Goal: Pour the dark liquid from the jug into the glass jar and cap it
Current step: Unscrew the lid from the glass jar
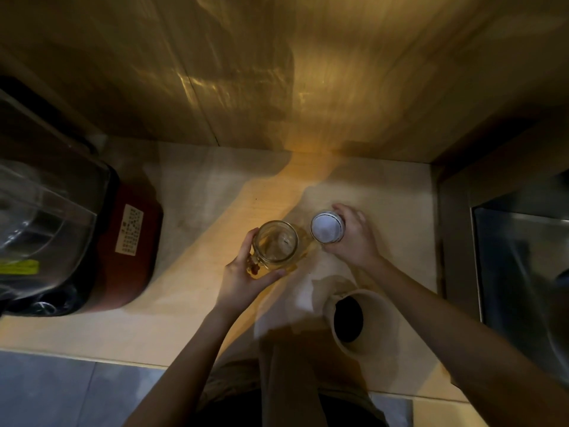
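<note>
An uncapped clear glass jar (277,245) stands upright on the wooden counter, and I can see its bottom through the mouth. My left hand (246,272) wraps around its left and near side. Just right of the jar, my right hand (354,238) holds a round white cap (327,227) level, a little apart from the jar's rim. A beige jug (378,306) with dark liquid inside stands nearer to me on the right, below my right forearm.
A dark red appliance (123,251) with a clear plastic container on it fills the counter's left side. A metal sink (523,266) lies at the right. A wooden wall (277,87) closes the back. The counter's front edge (92,355) runs near my body.
</note>
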`<move>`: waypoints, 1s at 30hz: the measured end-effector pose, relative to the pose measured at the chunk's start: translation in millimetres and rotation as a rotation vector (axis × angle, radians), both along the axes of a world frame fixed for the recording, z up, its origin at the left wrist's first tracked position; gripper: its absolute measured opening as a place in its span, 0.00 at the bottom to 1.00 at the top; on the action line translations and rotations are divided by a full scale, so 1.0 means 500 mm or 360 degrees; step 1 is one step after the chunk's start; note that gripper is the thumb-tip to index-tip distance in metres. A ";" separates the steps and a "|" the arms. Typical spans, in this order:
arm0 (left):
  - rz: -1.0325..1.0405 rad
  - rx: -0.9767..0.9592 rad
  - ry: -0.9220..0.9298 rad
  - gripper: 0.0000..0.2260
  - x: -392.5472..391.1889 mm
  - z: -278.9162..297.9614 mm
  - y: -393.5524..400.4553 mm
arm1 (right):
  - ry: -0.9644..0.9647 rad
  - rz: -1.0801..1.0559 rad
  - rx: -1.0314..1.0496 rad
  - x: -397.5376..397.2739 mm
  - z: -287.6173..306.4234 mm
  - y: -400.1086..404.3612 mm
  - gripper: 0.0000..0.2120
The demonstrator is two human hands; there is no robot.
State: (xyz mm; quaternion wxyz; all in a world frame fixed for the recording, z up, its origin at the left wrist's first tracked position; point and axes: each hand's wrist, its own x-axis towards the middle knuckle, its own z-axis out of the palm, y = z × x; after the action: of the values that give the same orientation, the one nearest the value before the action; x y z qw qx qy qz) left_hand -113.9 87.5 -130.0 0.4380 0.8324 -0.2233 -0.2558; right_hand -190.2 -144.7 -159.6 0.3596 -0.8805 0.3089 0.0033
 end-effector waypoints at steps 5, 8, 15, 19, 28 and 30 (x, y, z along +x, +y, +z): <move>-0.0001 -0.0011 0.0034 0.41 0.001 -0.001 0.001 | 0.0053 -0.0135 0.0002 0.025 0.005 0.007 0.41; 0.0006 -0.0011 0.0058 0.42 0.000 0.004 -0.001 | 0.0130 -0.0088 -0.0023 0.032 0.005 0.009 0.42; -0.0053 0.0080 0.0022 0.40 0.002 0.003 0.001 | 0.0191 -0.0093 0.0023 0.016 0.035 -0.003 0.41; -0.0095 0.0098 0.0037 0.40 0.002 0.001 0.005 | -0.0042 -0.0323 0.0289 -0.023 0.084 -0.001 0.18; -0.0038 0.0117 0.0093 0.42 -0.006 0.014 0.002 | -0.0499 -0.0676 0.0394 -0.155 0.209 0.046 0.07; -0.0026 0.0082 0.0105 0.41 -0.009 0.013 0.000 | -0.0481 -0.0779 0.0363 -0.204 0.201 0.075 0.07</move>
State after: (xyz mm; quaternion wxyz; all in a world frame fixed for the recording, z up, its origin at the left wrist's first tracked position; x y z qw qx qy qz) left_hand -118.4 87.6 -123.3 0.4214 0.8327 -0.2088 -0.2924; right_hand -292.3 -107.3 -58.9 0.4881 -0.7244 0.4524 -0.1798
